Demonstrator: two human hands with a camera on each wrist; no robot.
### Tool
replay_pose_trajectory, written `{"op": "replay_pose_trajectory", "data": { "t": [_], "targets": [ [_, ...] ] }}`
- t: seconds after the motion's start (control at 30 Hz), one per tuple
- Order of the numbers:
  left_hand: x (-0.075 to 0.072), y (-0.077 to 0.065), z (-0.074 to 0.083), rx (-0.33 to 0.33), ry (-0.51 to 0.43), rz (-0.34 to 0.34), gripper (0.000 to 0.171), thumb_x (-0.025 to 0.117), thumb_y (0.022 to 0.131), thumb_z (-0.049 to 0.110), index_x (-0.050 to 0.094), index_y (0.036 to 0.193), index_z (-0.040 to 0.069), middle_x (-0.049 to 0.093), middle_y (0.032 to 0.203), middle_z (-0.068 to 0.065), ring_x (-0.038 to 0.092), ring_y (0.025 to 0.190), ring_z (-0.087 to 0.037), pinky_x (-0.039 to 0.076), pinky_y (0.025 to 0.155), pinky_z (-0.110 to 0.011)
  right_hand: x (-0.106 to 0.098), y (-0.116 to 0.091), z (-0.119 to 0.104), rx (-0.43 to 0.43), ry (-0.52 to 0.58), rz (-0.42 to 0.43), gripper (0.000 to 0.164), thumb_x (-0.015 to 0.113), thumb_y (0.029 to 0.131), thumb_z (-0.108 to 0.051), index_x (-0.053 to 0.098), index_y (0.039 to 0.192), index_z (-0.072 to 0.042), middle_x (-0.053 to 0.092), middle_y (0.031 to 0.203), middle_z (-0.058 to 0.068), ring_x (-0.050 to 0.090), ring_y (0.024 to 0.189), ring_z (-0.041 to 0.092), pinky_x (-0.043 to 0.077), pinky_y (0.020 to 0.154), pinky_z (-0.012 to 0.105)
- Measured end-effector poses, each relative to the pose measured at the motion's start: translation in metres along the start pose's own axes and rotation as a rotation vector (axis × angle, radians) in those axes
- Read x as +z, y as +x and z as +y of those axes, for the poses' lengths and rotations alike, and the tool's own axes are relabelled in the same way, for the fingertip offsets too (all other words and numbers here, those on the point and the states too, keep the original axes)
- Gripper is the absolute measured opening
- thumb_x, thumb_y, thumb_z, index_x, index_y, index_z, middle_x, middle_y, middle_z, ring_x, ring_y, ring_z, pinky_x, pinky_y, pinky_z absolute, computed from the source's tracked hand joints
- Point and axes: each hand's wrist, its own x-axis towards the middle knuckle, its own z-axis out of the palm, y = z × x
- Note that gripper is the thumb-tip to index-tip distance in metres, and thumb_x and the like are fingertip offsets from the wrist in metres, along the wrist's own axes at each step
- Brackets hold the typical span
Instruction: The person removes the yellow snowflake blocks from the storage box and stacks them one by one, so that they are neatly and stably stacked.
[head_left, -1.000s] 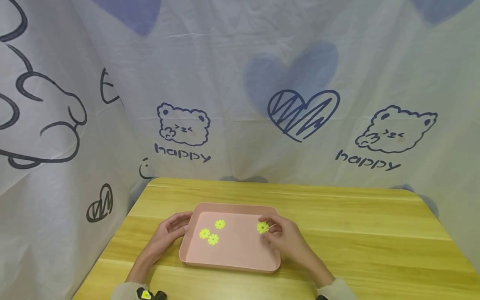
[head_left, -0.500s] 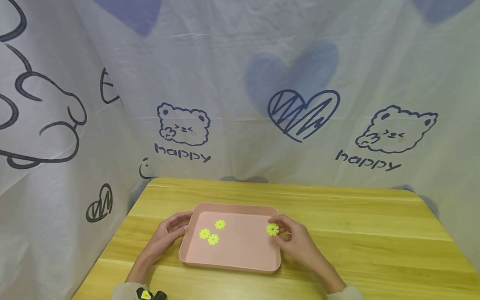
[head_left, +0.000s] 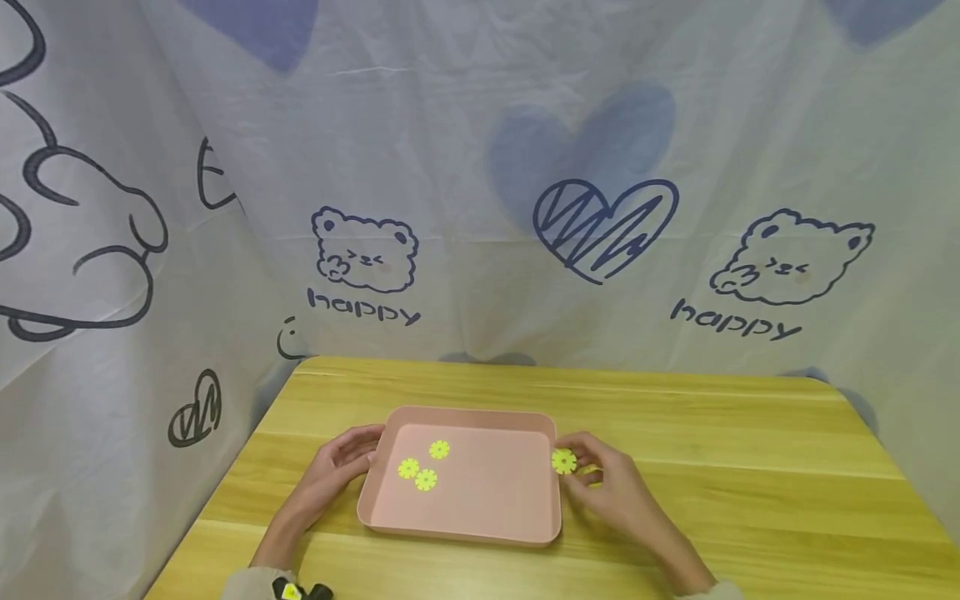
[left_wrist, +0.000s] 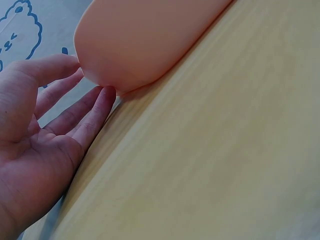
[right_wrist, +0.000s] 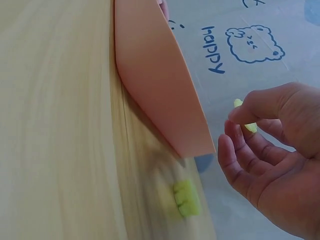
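Currently our right hand (head_left: 611, 483) has a yellow notched disc (head_left: 564, 462) clamped btwn thumb & fingertips, its face toward the head cam; the R wrist cam gets it nearly edge-on. It's at the right end of the pink tray (head_left: 487, 492): overlapping the rim in the head view, but apart from the tray wall in the R wrist view. A yellow-green notched piece (right_wrist: 186, 198) sits on the wood-grain table (head_left: 765, 475) near that end; too blurry for us to tell if it's one disc or a stack.

Our left hand (head_left: 336, 462) has its fingers apart, tips touching the tray's left end. Inside, toward the left, we've 3 more yellow discs (head_left: 426, 480) lying flat, 2 side by side, the third near them, farther back.

Farther out: a black device (head_left: 321, 592) at the left wrist, beige sleeves (head_left: 251, 583), then a white curtain (head_left: 480, 308) w/ hearts, bears & "happy" printed on it.
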Motion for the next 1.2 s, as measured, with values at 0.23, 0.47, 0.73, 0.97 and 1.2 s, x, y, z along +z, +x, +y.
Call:
{"op": "replay_pose_trajectory", "data": {
  "t": [0.23, 0.47, 0.73, 0.97, 1.2],
  "targets": [
    [0.001, 0.0, 0.0, 0.0, -0.013, 0.0, 0.05, 0.066, 0.102, 0.012, 0.049, 0.147, -0.001, 0.049, 0.151, -0.022, 0.06, 0.126, -0.013, 0.054, 0.099, -0.029, -0.008, -0.007, 0.007, -0.05, -0.097, 0.053, 0.043, 0.076, 0.077, 0.012, 0.07, 0.116, -0.006, 0.068, 0.11, 0.004, 0.062, 0.089, 0.018, 0.06, 0.068, 0.028],
    [0.0, 0.0, -0.001, -0.014, -0.012, 0.001, 0.051, 0.066, 0.102, 0.013, 0.048, 0.147, -0.001, 0.048, 0.151, -0.022, 0.059, 0.127, -0.013, 0.054, 0.099, -0.029, -0.015, -0.011, 0.021, -0.106, -0.157, 0.084, 0.045, 0.079, 0.072, 0.015, 0.072, 0.112, -0.003, 0.055, 0.092, 0.002, 0.053, 0.076, 0.024, 0.057, 0.059, 0.027],
    [0.001, -0.001, 0.0, -0.011, -0.001, 0.0, 0.051, 0.065, 0.102, 0.014, 0.048, 0.148, -0.001, 0.049, 0.151, -0.022, 0.059, 0.127, -0.014, 0.054, 0.099, -0.029, -0.021, -0.016, 0.031, -0.099, -0.167, 0.087, 0.045, 0.078, 0.073, 0.013, 0.071, 0.114, -0.002, 0.057, 0.091, 0.004, 0.056, 0.078, 0.026, 0.056, 0.061, 0.026],
    [0.001, -0.001, 0.001, -0.01, -0.008, -0.001, 0.051, 0.066, 0.102, 0.014, 0.047, 0.148, -0.002, 0.048, 0.151, -0.022, 0.06, 0.126, -0.013, 0.054, 0.099, -0.029, -0.027, -0.018, 0.039, -0.081, -0.173, 0.089, 0.044, 0.078, 0.074, 0.014, 0.071, 0.115, -0.001, 0.059, 0.095, 0.004, 0.057, 0.079, 0.024, 0.054, 0.059, 0.023],
    [0.001, 0.0, 0.001, -0.016, 0.002, -0.002, 0.052, 0.066, 0.102, 0.015, 0.048, 0.148, 0.0, 0.049, 0.151, -0.022, 0.059, 0.128, -0.014, 0.053, 0.099, -0.028, -0.029, -0.02, 0.045, -0.019, -0.173, 0.061, 0.043, 0.077, 0.076, 0.012, 0.071, 0.115, -0.003, 0.061, 0.097, 0.004, 0.057, 0.082, 0.025, 0.053, 0.06, 0.022]
  ]
}}
